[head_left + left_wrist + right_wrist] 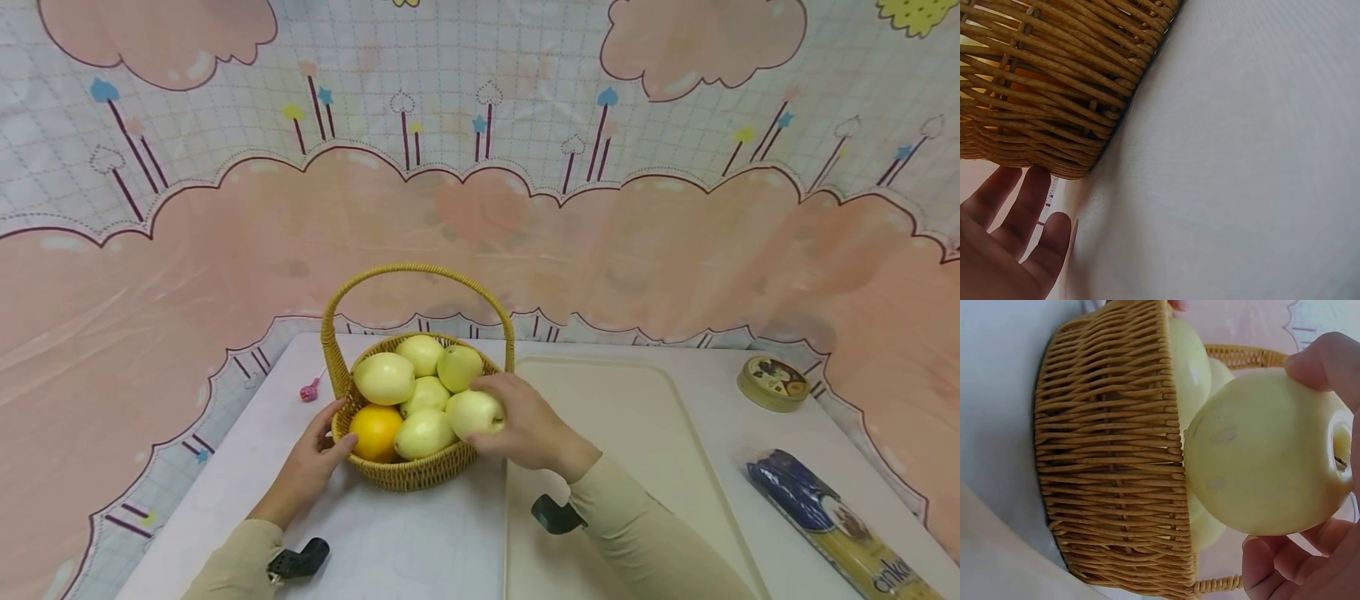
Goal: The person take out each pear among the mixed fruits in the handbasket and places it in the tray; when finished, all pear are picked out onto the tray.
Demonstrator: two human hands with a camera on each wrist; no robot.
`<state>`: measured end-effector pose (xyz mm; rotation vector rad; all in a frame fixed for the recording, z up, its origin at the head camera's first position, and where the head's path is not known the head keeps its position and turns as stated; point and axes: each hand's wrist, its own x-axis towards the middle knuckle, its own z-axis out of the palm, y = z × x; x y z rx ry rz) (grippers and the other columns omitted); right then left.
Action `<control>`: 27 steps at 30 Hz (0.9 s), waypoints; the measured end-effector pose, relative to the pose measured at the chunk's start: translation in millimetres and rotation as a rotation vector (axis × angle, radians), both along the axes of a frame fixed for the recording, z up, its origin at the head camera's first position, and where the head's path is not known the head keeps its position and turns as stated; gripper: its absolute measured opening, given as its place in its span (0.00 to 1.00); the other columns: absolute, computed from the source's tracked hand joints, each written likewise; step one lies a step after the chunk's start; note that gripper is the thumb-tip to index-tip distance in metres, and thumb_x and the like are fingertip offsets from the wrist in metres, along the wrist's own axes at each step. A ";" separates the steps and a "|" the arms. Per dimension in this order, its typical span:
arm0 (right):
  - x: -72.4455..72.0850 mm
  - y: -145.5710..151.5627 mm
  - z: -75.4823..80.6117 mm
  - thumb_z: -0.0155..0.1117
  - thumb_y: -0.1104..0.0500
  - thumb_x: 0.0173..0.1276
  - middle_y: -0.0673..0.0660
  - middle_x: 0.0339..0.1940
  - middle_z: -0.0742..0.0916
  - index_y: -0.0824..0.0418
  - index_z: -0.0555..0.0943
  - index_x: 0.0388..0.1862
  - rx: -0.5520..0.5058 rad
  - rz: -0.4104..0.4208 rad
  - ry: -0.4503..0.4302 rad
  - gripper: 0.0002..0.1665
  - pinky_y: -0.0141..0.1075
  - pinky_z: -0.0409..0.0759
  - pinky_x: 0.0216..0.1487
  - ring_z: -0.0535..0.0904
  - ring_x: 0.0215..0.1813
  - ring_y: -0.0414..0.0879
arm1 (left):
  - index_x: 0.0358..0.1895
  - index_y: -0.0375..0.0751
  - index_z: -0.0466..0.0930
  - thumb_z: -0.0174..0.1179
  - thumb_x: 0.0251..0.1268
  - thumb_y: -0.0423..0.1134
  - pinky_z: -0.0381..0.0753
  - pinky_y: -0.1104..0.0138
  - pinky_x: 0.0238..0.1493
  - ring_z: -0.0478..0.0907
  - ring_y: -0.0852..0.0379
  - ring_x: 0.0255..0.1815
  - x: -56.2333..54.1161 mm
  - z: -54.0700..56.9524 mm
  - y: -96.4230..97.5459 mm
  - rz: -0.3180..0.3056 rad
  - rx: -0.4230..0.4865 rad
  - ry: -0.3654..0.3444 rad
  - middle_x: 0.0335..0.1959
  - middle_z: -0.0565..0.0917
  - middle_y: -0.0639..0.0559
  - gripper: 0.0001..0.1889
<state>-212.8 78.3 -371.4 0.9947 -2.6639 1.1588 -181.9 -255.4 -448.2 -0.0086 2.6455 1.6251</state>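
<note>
A wicker basket (412,477) with a tall arched handle holds several pale green apples (384,378) and an orange (376,433). My right hand (536,425) grips one more pale apple (476,413) at the basket's right rim. In the right wrist view, thumb and fingers hold that apple (1266,453) from opposite sides, its stem end toward the palm. At the basket's left side is my left hand (307,467), thumb near the rim by the orange. Its extended fingertips touch the outer weave in the left wrist view; the thumb is hidden there.
A beige tray (600,392) lies right of the basket. Farther right are a round tin (774,383) and a blue-and-yellow bag (840,525). A wrapped lollipop (309,392) lies left of the basket. A patterned cloth (562,250) hangs behind the table.
</note>
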 end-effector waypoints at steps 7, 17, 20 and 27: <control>-3.4 -0.2 -0.2 0.72 0.51 0.57 0.58 0.59 0.80 0.62 0.76 0.64 0.014 0.002 -0.003 0.36 0.46 0.77 0.51 0.75 0.56 0.50 | 0.80 0.48 0.48 0.54 0.77 0.49 0.67 0.44 0.64 0.67 0.36 0.63 -0.5 1.1 0.5 0.003 -0.003 0.007 0.75 0.57 0.30 0.36; -5.5 -2.7 -0.4 0.73 0.53 0.57 0.62 0.63 0.77 0.64 0.71 0.69 0.027 0.018 -0.054 0.42 0.49 0.75 0.56 0.74 0.59 0.53 | 0.80 0.48 0.48 0.55 0.77 0.49 0.66 0.43 0.65 0.67 0.36 0.64 0.4 0.0 0.5 0.008 -0.005 -0.002 0.75 0.58 0.30 0.37; -5.5 -3.8 -1.7 0.75 0.56 0.56 0.63 0.65 0.75 0.64 0.69 0.71 0.024 0.016 -0.071 0.44 0.51 0.73 0.59 0.73 0.62 0.55 | 0.80 0.47 0.49 0.55 0.77 0.50 0.67 0.44 0.64 0.67 0.36 0.64 -0.5 -1.7 -0.2 0.010 -0.013 0.001 0.74 0.59 0.31 0.37; -4.9 -4.0 -4.3 0.76 0.57 0.56 0.65 0.66 0.73 0.65 0.68 0.72 0.015 0.013 -0.067 0.46 0.54 0.72 0.60 0.73 0.62 0.57 | 0.80 0.47 0.49 0.54 0.77 0.49 0.69 0.46 0.63 0.68 0.37 0.63 -1.1 -1.4 1.0 0.009 -0.018 0.006 0.73 0.60 0.31 0.36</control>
